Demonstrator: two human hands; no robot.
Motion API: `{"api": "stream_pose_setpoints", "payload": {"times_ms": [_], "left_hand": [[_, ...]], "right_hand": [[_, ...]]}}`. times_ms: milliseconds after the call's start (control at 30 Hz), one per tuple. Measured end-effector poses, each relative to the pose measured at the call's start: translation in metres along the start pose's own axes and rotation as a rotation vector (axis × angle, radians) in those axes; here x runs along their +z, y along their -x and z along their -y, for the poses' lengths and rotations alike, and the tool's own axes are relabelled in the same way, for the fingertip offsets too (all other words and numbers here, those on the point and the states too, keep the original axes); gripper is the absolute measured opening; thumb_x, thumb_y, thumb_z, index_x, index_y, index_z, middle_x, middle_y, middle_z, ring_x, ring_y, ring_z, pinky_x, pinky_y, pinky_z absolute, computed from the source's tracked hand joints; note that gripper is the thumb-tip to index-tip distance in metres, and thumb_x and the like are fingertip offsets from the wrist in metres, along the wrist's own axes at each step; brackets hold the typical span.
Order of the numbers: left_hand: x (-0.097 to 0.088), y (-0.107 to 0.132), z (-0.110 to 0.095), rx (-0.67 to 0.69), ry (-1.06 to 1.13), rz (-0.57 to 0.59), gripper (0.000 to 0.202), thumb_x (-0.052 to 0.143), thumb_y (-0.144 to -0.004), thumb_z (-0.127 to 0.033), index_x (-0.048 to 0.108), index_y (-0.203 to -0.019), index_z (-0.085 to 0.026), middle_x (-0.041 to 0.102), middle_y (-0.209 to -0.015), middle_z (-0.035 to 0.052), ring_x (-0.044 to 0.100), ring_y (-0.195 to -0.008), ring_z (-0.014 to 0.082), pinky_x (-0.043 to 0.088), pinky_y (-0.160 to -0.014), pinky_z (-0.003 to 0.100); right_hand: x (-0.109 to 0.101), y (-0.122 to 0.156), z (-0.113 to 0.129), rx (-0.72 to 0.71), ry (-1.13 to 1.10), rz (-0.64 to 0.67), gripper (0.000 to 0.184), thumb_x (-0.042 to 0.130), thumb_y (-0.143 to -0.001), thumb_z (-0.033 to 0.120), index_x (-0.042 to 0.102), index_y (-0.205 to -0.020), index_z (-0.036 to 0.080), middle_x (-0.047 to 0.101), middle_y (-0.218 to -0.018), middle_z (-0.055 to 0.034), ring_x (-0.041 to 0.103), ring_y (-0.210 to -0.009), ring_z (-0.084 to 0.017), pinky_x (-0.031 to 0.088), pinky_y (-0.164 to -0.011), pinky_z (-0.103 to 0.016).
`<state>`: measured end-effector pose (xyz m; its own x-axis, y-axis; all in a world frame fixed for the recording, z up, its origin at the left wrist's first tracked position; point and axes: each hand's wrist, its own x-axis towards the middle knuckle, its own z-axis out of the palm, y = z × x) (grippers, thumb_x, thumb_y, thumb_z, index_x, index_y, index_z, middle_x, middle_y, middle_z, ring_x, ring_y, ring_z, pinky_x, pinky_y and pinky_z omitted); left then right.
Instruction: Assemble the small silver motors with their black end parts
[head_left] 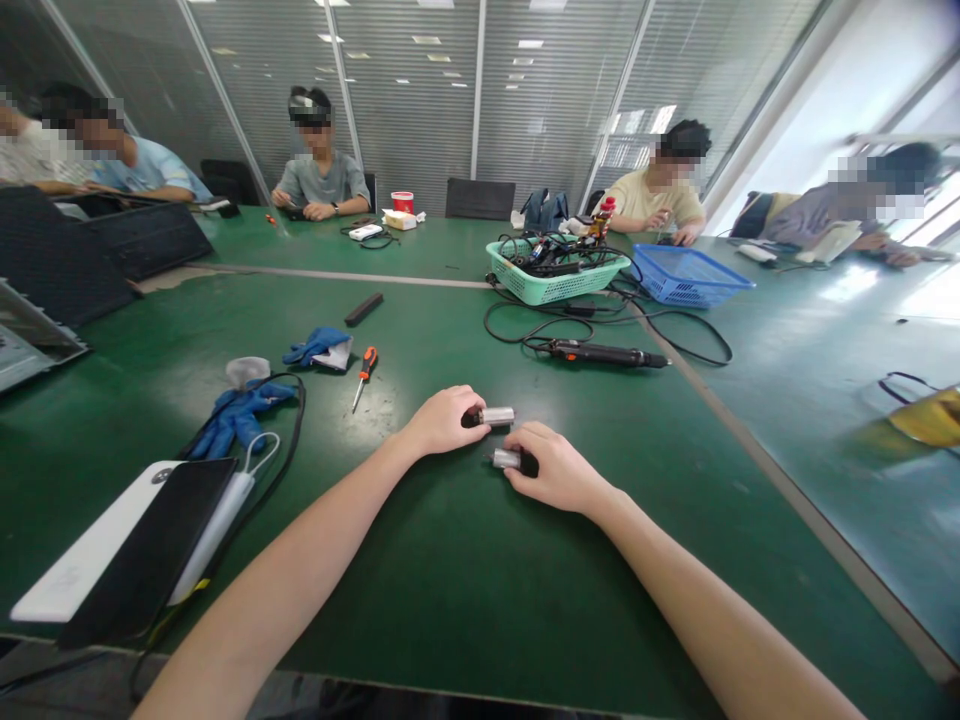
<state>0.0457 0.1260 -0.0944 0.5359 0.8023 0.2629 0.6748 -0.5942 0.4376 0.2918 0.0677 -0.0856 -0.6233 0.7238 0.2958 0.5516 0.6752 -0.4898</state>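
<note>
My left hand (442, 420) rests on the green table (465, 580), its fingers closed round a small silver cylinder with a dark end (495, 416) that pokes out to the right. Just below it, my right hand (555, 468) is closed round a second small silver and black cylinder (507, 459), whose metal end points left. The two pieces lie side by side, a little apart. Both forearms reach in from the bottom edge.
An orange-handled screwdriver (365, 372), blue gloves (238, 412), a black phone on a white power bank (142, 550) lie left. A black electric screwdriver (607, 354) with cable, a green basket (555, 275) and a blue basket (686, 275) sit beyond. Several people sit at the far side.
</note>
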Motion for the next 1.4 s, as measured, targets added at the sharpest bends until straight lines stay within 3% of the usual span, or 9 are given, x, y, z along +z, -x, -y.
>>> {"api": "stream_pose_setpoints", "payload": {"times_ms": [300,733,900,1133,1200,1400], "left_hand": [[0.009,-0.002,0.002,0.007,0.000,-0.019,0.033,0.066,-0.090,-0.046,0.069,-0.114,-0.024,0.065,-0.103,0.0051,0.062,-0.093,0.0211,0.050,-0.083,0.034],[0.004,0.000,0.002,0.034,0.056,-0.012,0.046,0.071,-0.083,-0.042,0.065,-0.125,-0.023,0.067,-0.109,0.0062,0.065,-0.099,0.0233,0.051,-0.092,0.037],[0.006,0.000,0.004,-0.034,0.139,-0.099,0.031,0.062,-0.088,-0.031,0.066,-0.117,-0.021,0.069,-0.101,0.0044,0.064,-0.084,0.0181,0.051,-0.080,0.032],[0.002,0.002,0.005,-0.200,0.189,-0.320,0.024,0.049,-0.099,-0.035,0.065,-0.093,-0.018,0.066,-0.078,0.0000,0.058,-0.070,0.0143,0.044,-0.068,0.027],[0.000,0.003,0.001,-0.193,0.173,-0.321,0.024,0.048,-0.099,-0.035,0.063,-0.090,-0.018,0.063,-0.073,-0.0011,0.056,-0.066,0.0136,0.042,-0.066,0.027],[-0.002,0.020,-0.014,-0.099,0.124,-0.183,0.023,0.046,-0.100,-0.031,0.063,-0.090,-0.019,0.063,-0.076,-0.0005,0.056,-0.067,0.0135,0.040,-0.065,0.027]], "right_hand": [[0.006,-0.001,0.003,-0.031,-0.014,-0.002,0.023,0.067,-0.080,0.017,0.061,-0.102,0.022,0.066,-0.098,-0.0050,0.060,-0.091,-0.022,0.048,-0.084,-0.036],[0.006,-0.002,0.006,-0.019,0.005,-0.009,0.028,0.070,-0.080,0.022,0.062,-0.107,0.022,0.067,-0.103,-0.0067,0.061,-0.096,-0.024,0.050,-0.087,-0.039],[0.005,-0.001,0.006,-0.014,-0.008,-0.004,0.028,0.070,-0.082,0.025,0.061,-0.108,0.022,0.066,-0.103,-0.0063,0.061,-0.096,-0.023,0.049,-0.087,-0.038],[0.009,0.005,0.001,0.058,-0.022,-0.131,0.011,0.063,-0.088,0.025,0.055,-0.096,0.022,0.060,-0.090,-0.0024,0.056,-0.080,-0.018,0.046,-0.074,-0.032],[0.010,0.008,-0.001,0.059,-0.008,-0.174,0.005,0.057,-0.091,0.023,0.052,-0.090,0.023,0.058,-0.087,-0.0023,0.055,-0.078,-0.018,0.045,-0.073,-0.031],[0.011,0.018,-0.003,0.010,0.089,-0.184,0.013,0.051,-0.093,0.019,0.047,-0.081,0.023,0.056,-0.083,-0.0031,0.054,-0.077,-0.018,0.043,-0.073,-0.031]]}}
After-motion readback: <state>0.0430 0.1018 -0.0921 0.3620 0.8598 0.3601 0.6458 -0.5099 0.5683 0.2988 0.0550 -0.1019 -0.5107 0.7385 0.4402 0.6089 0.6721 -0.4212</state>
